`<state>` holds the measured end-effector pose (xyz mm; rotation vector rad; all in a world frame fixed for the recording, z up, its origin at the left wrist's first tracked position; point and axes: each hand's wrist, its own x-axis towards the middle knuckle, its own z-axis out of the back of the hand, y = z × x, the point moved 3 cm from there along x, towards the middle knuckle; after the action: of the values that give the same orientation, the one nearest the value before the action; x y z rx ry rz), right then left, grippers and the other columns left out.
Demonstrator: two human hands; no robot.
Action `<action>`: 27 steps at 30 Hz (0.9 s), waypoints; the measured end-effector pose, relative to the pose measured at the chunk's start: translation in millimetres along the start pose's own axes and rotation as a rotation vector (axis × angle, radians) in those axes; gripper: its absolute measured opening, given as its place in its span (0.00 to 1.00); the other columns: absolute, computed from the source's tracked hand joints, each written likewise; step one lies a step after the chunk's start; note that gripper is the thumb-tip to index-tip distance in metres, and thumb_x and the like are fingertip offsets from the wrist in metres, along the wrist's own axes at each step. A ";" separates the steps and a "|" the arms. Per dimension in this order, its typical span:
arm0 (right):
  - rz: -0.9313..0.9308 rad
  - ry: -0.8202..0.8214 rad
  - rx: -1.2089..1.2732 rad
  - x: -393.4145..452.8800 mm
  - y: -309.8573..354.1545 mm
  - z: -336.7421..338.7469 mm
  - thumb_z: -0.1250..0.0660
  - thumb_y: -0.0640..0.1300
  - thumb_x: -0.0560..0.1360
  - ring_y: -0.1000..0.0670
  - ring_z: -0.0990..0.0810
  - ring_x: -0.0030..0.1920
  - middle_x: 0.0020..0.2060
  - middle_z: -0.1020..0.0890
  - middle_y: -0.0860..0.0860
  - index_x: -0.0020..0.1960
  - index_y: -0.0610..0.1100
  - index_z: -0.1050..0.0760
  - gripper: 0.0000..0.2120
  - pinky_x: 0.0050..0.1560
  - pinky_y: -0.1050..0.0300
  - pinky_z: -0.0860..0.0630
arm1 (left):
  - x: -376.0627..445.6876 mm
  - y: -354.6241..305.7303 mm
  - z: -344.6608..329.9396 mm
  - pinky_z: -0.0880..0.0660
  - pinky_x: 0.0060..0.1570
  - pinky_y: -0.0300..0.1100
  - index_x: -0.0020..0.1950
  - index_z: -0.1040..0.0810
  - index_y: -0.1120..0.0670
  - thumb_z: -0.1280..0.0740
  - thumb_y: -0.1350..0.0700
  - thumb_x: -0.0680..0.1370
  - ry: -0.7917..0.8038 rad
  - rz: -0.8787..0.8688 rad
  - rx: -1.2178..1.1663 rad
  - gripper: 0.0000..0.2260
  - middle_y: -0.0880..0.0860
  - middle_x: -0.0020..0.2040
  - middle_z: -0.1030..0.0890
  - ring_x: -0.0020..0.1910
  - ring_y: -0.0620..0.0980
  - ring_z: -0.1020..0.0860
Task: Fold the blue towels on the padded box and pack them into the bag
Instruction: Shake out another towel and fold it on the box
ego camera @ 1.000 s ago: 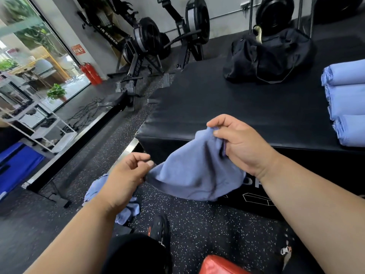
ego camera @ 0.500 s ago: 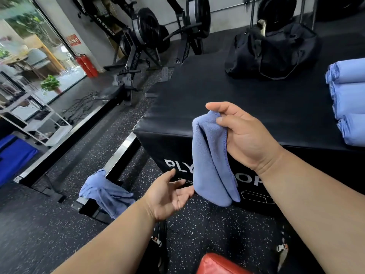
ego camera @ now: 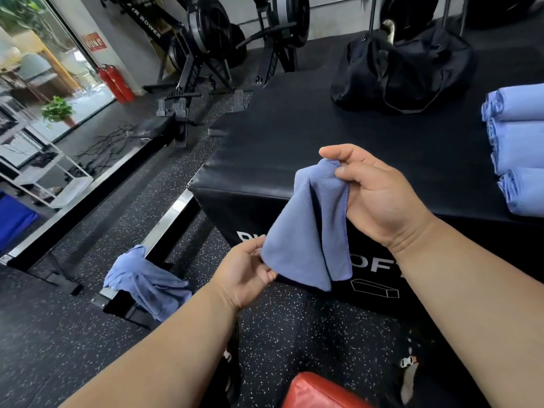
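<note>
A blue towel [ego camera: 306, 228] hangs doubled over in front of the black padded box [ego camera: 294, 136]. My right hand [ego camera: 379, 195] pinches its top edge between thumb and forefinger. My left hand [ego camera: 247, 272] grips the towel's lower left corner from beneath. Three rolled blue towels [ego camera: 518, 148] lie on the box at the right edge. The black bag [ego camera: 406, 72] sits at the far side of the box. Another crumpled blue towel [ego camera: 147, 281] lies draped over a low black bar on the floor to the left.
Rowing machines [ego camera: 206, 45] stand beyond the box on the speckled rubber floor. Red fire extinguishers [ego camera: 116, 83] lean by the glass wall at the left, near a white rack [ego camera: 44, 172]. A red padded object [ego camera: 318, 393] is at the bottom edge.
My left hand let go of the towel, dropped away open, then rose and took hold of the hanging lower corner. My right hand kept its pinch on the top edge.
</note>
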<state>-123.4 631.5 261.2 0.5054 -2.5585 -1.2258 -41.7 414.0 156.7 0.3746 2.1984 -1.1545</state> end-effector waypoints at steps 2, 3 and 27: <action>-0.008 0.001 -0.014 0.1 0.8 2.2 0.46 0.28 0.81 0.47 0.19 0.48 0.45 0.18 0.45 0.54 0.41 0.17 0.20 0.55 0.55 0.20 | -5.5 -13.7 6.6 0.22 0.49 0.46 0.48 0.18 0.54 0.35 0.61 0.82 -0.041 -0.077 -0.013 0.08 0.49 0.33 0.19 0.37 0.47 0.20; -0.011 0.000 -0.027 0.0 1.7 3.1 0.46 0.28 0.81 0.47 0.19 0.47 0.44 0.18 0.45 0.53 0.41 0.17 0.21 0.54 0.55 0.19 | -6.6 -20.5 12.7 0.22 0.48 0.46 0.56 0.20 0.53 0.34 0.62 0.82 -0.071 -0.111 -0.016 0.06 0.50 0.35 0.17 0.39 0.48 0.19; -0.282 -0.216 -0.724 1.4 -43.5 49.8 0.23 0.41 0.75 0.50 0.14 0.50 0.50 0.12 0.49 0.60 0.49 0.17 0.14 0.57 0.53 0.20 | -105.8 -150.6 -21.8 0.23 0.57 0.41 0.62 0.16 0.46 0.30 0.64 0.82 -0.131 -0.968 0.750 0.14 0.48 0.51 0.15 0.51 0.44 0.20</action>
<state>-134.8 640.3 196.6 0.5881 -2.0072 -2.2627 -45.3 348.5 330.1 -0.5453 1.7324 -2.4246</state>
